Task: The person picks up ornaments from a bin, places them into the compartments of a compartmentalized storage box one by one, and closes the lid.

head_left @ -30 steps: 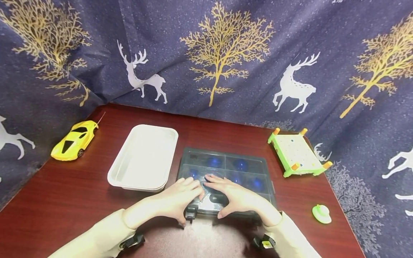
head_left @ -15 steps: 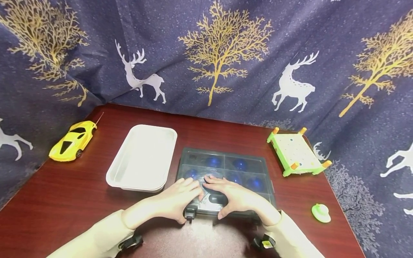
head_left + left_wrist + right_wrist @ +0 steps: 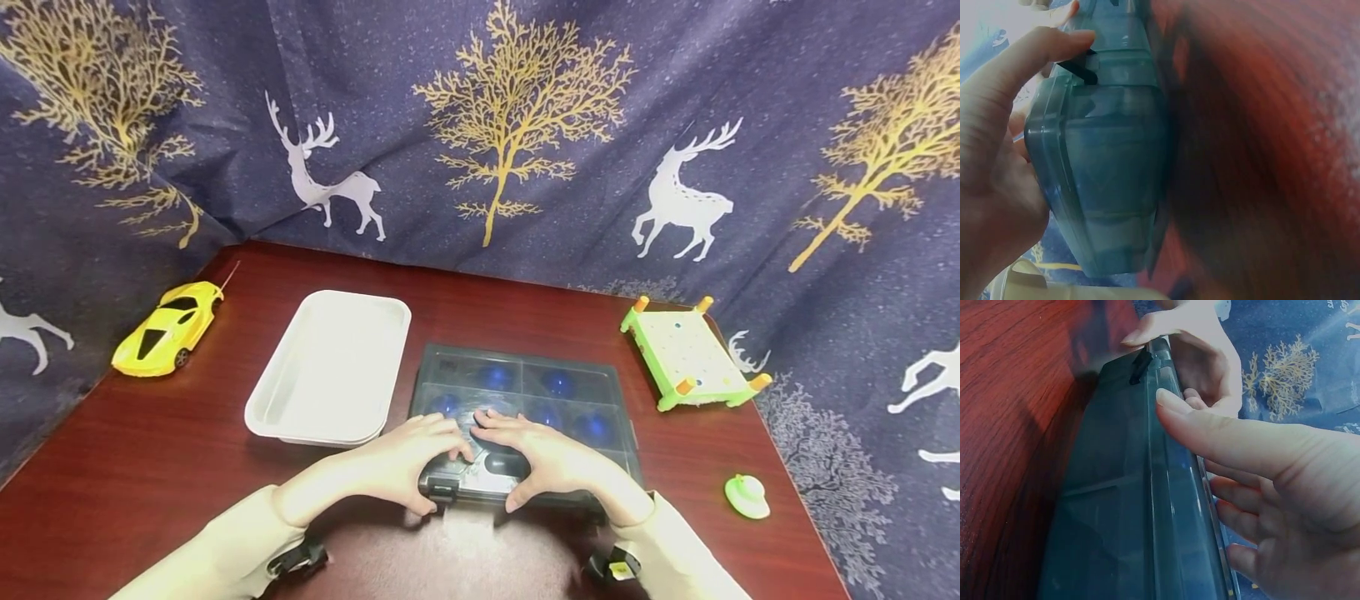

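A dark translucent plastic storage box (image 3: pixel 577 400) with divided compartments lies flat on the table, its lid down. Round blue things (image 3: pixel 558 382) show through the lid; what they are is unclear. At the front left sits a black latch (image 3: pixel 441 489), which juts out from the side in the left wrist view. My left hand (image 3: pixel 390 467) grips the box's front left edge, thumb in front by the latch and fingers over the lid. Spread across the lid, the fingers of my right hand (image 3: pixel 547 454) look fairly straight; its thumb touches the front seam in the right wrist view.
A white plastic tub (image 3: pixel 330 367) stands left of the box. Farther left is a yellow toy car (image 3: pixel 167 329). At the back right lies an upturned green toy table or bed (image 3: pixel 688 354) with orange legs. A small green hat-shaped thing (image 3: pixel 747 497) rests near the right edge.
My left hand has shifted slightly left, its thumb now right at the latch and its index finger more bent. The latch appears a little higher and darker. My right hand has stayed in place.
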A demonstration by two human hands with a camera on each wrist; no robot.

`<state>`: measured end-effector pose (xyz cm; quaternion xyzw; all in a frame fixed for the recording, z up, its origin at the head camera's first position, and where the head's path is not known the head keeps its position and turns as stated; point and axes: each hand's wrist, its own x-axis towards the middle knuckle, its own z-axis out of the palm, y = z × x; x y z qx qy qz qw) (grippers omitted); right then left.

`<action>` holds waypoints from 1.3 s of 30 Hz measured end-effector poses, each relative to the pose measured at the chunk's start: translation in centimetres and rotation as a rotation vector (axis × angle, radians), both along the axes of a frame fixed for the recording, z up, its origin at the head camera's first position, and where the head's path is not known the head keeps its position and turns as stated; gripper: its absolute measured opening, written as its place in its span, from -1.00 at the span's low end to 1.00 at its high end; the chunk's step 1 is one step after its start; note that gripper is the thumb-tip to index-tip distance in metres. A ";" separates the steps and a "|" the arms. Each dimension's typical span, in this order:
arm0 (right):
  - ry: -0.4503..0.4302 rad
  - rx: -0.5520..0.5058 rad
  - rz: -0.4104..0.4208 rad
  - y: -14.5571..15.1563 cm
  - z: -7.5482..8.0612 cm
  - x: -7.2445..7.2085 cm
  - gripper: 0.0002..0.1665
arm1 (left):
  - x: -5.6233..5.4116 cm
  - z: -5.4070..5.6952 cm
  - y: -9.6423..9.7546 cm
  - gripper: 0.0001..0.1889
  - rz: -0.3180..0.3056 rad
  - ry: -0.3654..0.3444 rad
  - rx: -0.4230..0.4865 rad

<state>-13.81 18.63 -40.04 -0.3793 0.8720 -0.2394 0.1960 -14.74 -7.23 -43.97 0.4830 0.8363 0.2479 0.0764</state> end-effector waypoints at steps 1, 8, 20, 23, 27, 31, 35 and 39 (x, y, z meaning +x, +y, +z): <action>-0.003 -0.001 0.000 0.0 0.0 0.0 0.16 | 0.0 0.0 -0.1 -0.27 -0.004 -0.002 0.010; -0.001 0.008 0.002 0.0 0.2 0.0 0.18 | 0.0 0.1 -0.2 -0.37 -0.008 -0.030 0.045; -0.012 0.018 -0.003 0.0 0.1 0.2 0.17 | -0.3 -0.3 -0.2 -0.45 -0.020 -0.091 0.101; -0.006 0.028 -0.006 0.0 0.1 0.2 0.17 | -0.3 -0.4 -0.2 -0.46 -0.017 -0.089 0.099; -0.005 0.031 -0.006 -0.1 0.1 0.3 0.16 | -0.3 -0.5 -0.2 -0.47 -0.014 -0.083 0.086; -0.003 0.032 0.002 -0.1 -0.1 0.4 0.16 | -0.2 -0.7 -0.2 -0.47 -0.017 -0.080 0.082; 0.011 0.036 0.009 -0.2 -0.1 0.3 0.17 | -0.2 -0.7 -0.3 -0.46 -0.022 -0.081 0.077; 0.016 0.037 0.010 -0.3 0.0 0.3 0.17 | -0.2 -0.5 -0.3 -0.46 -0.020 -0.082 0.067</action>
